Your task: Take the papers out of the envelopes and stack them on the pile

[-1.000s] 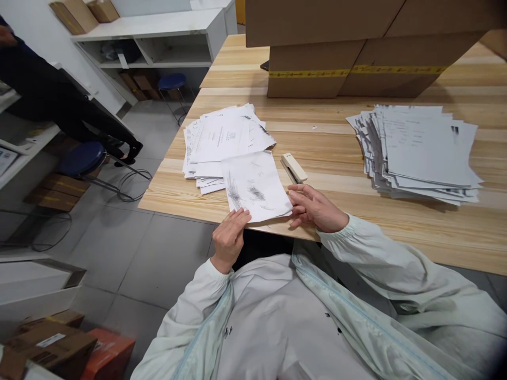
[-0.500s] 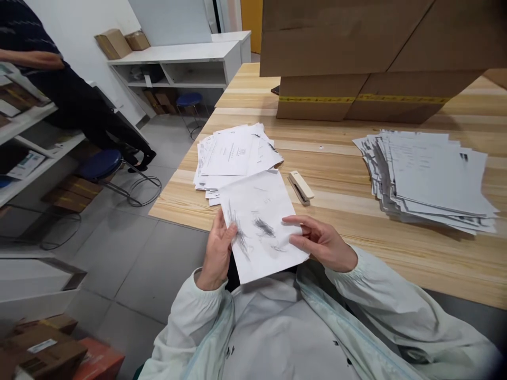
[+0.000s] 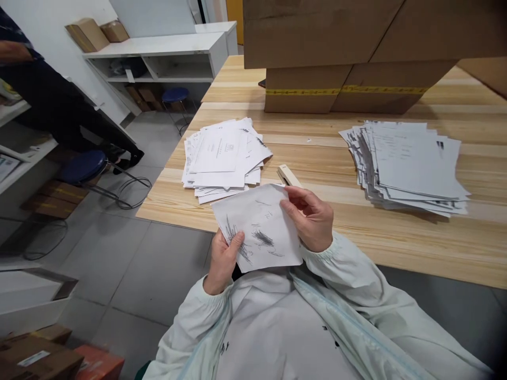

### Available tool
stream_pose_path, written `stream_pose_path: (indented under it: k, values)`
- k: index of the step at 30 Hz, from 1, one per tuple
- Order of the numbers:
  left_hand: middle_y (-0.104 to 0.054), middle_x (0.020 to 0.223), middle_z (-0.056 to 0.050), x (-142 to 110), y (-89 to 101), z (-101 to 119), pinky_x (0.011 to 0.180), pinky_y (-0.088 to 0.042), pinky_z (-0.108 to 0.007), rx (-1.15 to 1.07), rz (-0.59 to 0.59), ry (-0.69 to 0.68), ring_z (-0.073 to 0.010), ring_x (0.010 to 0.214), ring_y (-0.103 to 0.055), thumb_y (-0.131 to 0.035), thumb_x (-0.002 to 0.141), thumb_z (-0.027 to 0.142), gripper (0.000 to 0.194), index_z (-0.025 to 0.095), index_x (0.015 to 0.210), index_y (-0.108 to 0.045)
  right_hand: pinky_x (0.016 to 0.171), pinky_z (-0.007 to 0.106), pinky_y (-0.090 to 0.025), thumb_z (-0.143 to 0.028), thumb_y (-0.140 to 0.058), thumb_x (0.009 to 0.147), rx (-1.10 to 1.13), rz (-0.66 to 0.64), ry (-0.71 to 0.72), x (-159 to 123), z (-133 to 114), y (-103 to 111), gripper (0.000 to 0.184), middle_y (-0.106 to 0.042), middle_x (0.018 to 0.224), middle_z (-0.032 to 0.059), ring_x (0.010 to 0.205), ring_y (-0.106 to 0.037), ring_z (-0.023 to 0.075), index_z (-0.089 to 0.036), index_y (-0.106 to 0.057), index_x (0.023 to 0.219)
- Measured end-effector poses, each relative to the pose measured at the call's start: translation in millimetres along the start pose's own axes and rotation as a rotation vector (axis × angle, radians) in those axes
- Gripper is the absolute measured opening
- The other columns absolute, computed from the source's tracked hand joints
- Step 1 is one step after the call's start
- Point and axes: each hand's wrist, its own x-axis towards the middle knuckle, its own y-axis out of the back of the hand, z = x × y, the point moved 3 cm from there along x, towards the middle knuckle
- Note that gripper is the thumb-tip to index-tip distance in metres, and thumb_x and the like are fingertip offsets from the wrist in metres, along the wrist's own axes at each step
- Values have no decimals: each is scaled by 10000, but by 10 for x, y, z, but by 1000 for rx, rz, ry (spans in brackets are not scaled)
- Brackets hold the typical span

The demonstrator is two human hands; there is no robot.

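Observation:
Tilted in front of my chest is a white paper sheet point(image 3: 261, 221) with dark scribbles; whether it is one sheet or several I cannot tell. My left hand point(image 3: 226, 256) grips its left edge, thumb on top. At the upper right corner, my right hand point(image 3: 311, 215) pinches the paper between thumb and fingers. Just beyond the paper lies a cream stapler point(image 3: 291, 176), partly hidden by the sheet and my right hand. A loose stack of papers point(image 3: 217, 153) sits at the table's left end, and a thicker paper stack point(image 3: 412, 163) lies to the right.
Large cardboard boxes point(image 3: 336, 42) stand at the back of the wooden table point(image 3: 309, 153). On the left, a person in dark trousers point(image 3: 75, 111) stands by shelves near a blue stool point(image 3: 85, 166). Cartons point(image 3: 39, 353) lie on the floor at lower left.
My right hand has moved from the sheet's right edge up to its upper right corner and now pinches it. The sheet tilts up more, covering part of the stapler. The view has shifted slightly.

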Motion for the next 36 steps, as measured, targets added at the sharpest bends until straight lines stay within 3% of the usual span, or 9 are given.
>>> stream_pose_path:
  k: [2, 7, 12, 18, 21, 25, 27, 33, 36]
  values:
    - [-750, 1137, -103, -12, -1, -5, 929, -543, -336, 10, 8, 2, -238, 1052, -696, -755, 809, 444, 423, 159, 1114, -687, 751, 303, -561, -337, -722, 847, 8, 39, 16, -24, -10, -40, 225, -707, 935, 31, 795, -652, 155, -252, -723, 1055]
    - [-765, 1062, -90, -18, 5, -13, 874, -551, -321, 31, -22, 6, -227, 992, -701, -743, 825, 438, 366, 156, 1055, -712, 743, 281, -553, -303, -744, 831, 82, 41, 25, 21, -11, -35, 362, -692, 925, 13, 818, -656, 143, -276, -674, 1185]
    - [-764, 1053, -96, -28, -45, -12, 859, -555, -320, -9, -24, 38, -230, 983, -705, -761, 806, 445, 390, 153, 1059, -709, 695, 308, -555, -299, -709, 858, -33, 82, 127, 31, -69, 19, 67, -700, 863, 28, 757, -648, 160, -252, -729, 902]
    - [-748, 1140, -105, -56, -125, -12, 917, -554, -354, -102, -42, 74, -246, 1034, -707, -771, 798, 438, 453, 174, 1152, -670, 687, 360, -580, -346, -716, 835, -159, 154, 184, -1, -52, 35, 79, -720, 919, 68, 836, -673, 217, -268, -708, 833]
    - [-753, 1123, -97, -61, -125, 2, 918, -549, -338, -103, -36, 53, -236, 1031, -705, -769, 804, 429, 411, 175, 1116, -686, 676, 331, -566, -362, -742, 820, 21, 45, 96, 33, -17, 48, 115, -719, 947, 53, 822, -669, 196, -256, -702, 841]
    - [-754, 1123, -104, -56, -133, 43, 917, -553, -349, -114, -46, 54, -248, 1033, -706, -778, 793, 446, 426, 167, 1104, -694, 628, 322, -553, -437, -792, 765, 180, -373, -207, 12, 83, 17, 248, -731, 842, 29, 712, -656, 188, -227, -747, 888]
    - [-747, 1157, -104, -47, -148, 72, 928, -557, -369, -163, -51, 74, -260, 1062, -703, -777, 786, 488, 490, 182, 1155, -674, 621, 332, -554, -493, -781, 761, 162, -473, -268, -29, 145, 28, 300, -742, 828, 34, 708, -661, 203, -215, -767, 873]
    - [-733, 1209, -106, -24, -202, 175, 1028, -536, -443, -373, -133, 120, -301, 1240, -634, -462, 834, 809, 722, 223, 1202, -670, 536, 316, -482, -596, -720, 789, 125, -354, -337, -134, 375, 143, 385, -707, 716, 29, 608, -598, 187, -212, -739, 767]
    - [-750, 1169, -105, -38, -223, 165, 1067, -514, -473, -390, -175, 155, -318, 1258, -624, -517, 837, 771, 676, 211, 1173, -690, 500, 321, -452, -611, -710, 793, 142, -371, -392, -204, 435, 149, 402, -670, 653, 30, 559, -566, 185, -219, -704, 706]
